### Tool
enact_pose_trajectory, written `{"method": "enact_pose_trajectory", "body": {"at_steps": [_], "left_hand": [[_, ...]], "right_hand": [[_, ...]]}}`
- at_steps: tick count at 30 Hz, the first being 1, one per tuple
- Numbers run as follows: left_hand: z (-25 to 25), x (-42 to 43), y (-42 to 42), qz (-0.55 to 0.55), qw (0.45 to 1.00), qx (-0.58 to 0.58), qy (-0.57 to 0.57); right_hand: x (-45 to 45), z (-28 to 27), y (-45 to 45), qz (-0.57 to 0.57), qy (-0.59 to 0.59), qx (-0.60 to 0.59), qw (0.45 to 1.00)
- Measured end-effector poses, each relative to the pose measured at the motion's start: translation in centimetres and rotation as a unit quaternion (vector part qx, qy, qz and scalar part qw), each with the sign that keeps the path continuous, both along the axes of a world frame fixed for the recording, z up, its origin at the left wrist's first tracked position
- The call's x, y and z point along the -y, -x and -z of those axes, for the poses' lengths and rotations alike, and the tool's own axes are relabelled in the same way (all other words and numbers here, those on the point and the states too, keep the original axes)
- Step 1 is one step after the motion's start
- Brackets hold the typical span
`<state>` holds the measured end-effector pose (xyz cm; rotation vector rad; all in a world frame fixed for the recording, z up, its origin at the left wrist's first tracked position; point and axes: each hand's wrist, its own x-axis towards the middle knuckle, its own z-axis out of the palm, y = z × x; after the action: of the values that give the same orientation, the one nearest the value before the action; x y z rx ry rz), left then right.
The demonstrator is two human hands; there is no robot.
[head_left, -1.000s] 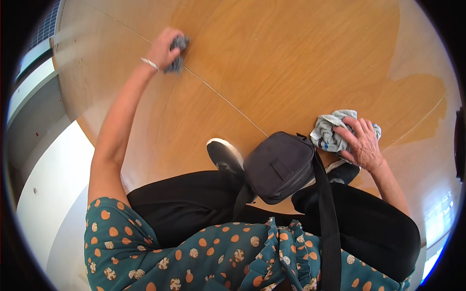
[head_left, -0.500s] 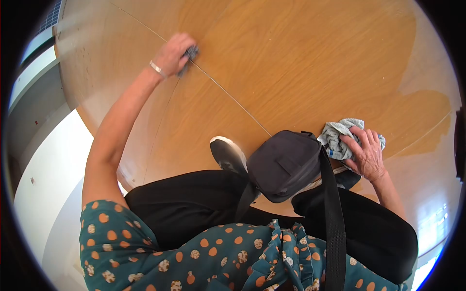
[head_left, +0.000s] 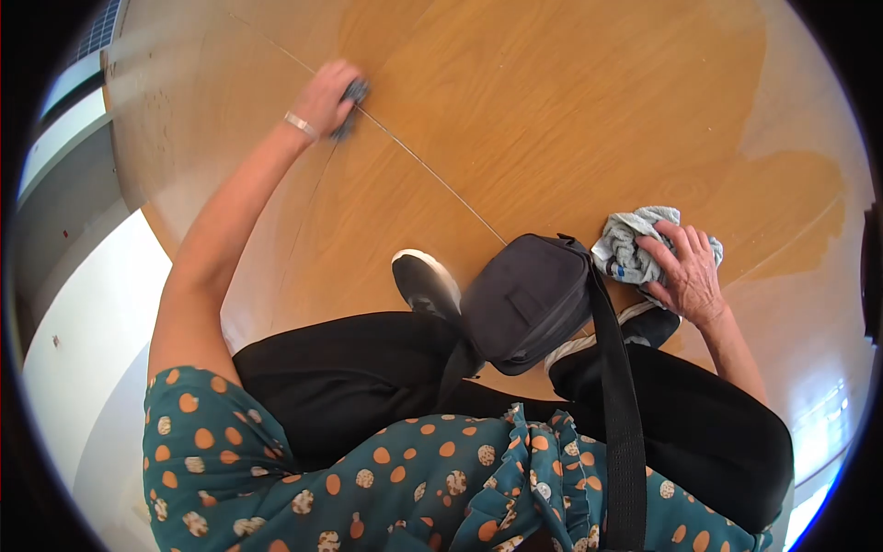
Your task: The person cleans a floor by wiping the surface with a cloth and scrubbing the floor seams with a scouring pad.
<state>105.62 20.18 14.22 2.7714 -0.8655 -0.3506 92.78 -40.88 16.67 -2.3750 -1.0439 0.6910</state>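
Observation:
My left hand [head_left: 325,97], a bracelet at its wrist, presses a small dark grey scouring pad [head_left: 354,90] onto the wood-patterned floor [head_left: 515,120] beside a thin seam. The pad is partly hidden by the fingers and slightly blurred. Nearer my body on the right, my right hand [head_left: 688,274] is closed over a bunched light grey-green cloth [head_left: 633,241]. This cloth lies close to my shoe [head_left: 649,324], and part of it is covered by my fingers.
A dark bag [head_left: 526,304] hangs on a black strap between my knees, just left of the cloth. My other shoe [head_left: 425,283] stands left of it. Darker, wet-looking patches spread over the floor. A white surface [head_left: 97,304] borders the floor at left.
My left hand and the pad have shifted very slightly left. My right hand still holds the cloth. The whole view has moved a little, with the bag and shoes appearing slightly farther up and left.

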Motion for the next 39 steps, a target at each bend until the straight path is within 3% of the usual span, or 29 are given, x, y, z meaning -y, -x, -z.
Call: {"method": "enact_pose_trajectory", "body": {"at_steps": [2,5,7,10,12,14,15,17,22,24,27,29,30,33,37,39], "left_hand": [[-0.5,-1.2,1.0,-0.035,0.996,-0.053,-0.069],[0.0,0.1,-3.1,-0.031,0.999,-0.002,-0.030],[0.8,3.4,-5.4,-0.219,0.975,0.040,0.023],[-1.4,8.5,-1.8,-0.164,0.986,-0.014,0.038],[-2.1,10.7,2.8,0.013,0.991,-0.043,0.128],[-1.5,13.0,8.3,0.114,0.985,-0.082,0.096],[-1.0,14.2,8.6,0.115,0.984,-0.085,0.102],[-0.1,16.2,9.0,0.213,0.975,-0.029,0.061],[-0.4,18.6,3.6,0.153,0.986,0.061,0.030],[-0.5,17.5,1.1,0.062,0.994,0.029,0.080],[-1.0,16.3,6.3,0.145,0.983,-0.053,0.100],[0.4,15.9,11.9,0.215,0.975,-0.024,0.049],[0.2,16.4,10.9,0.219,0.974,-0.023,0.052],[-0.9,17.1,9.7,0.173,0.983,-0.055,0.000],[-0.9,17.6,4.4,0.096,0.995,-0.012,0.007],[-0.9,16.9,5.0,0.125,0.990,-0.056,0.020]], "right_hand": [[0.1,-0.3,0.6,0.024,0.002,0.003,1.000],[0.1,-0.6,0.9,0.017,-0.003,0.015,1.000],[0.3,-0.4,0.3,0.004,-0.007,0.029,1.000],[0.8,-0.2,0.5,0.023,-0.013,0.049,0.998],[1.1,-0.1,1.7,0.056,-0.019,0.063,0.996],[1.4,0.0,2.2,0.066,-0.005,0.049,0.997],[1.4,0.0,2.2,0.066,0.000,0.043,0.997],[1.4,0.3,1.7,0.063,0.007,0.032,0.997],[1.3,0.5,1.1,0.041,-0.007,0.039,0.998],[1.4,0.5,1.0,0.042,-0.005,0.038,0.998],[1.4,0.4,1.5,0.058,-0.004,0.035,0.998],[1.5,0.3,1.3,0.063,-0.003,0.035,0.997],[1.5,0.4,0.9,0.062,-0.002,0.039,0.997],[1.4,0.4,1.0,0.040,-0.008,0.024,0.999],[1.4,0.4,1.2,0.035,-0.007,0.030,0.999],[1.4,0.4,1.2,0.036,-0.006,0.031,0.999]]}}
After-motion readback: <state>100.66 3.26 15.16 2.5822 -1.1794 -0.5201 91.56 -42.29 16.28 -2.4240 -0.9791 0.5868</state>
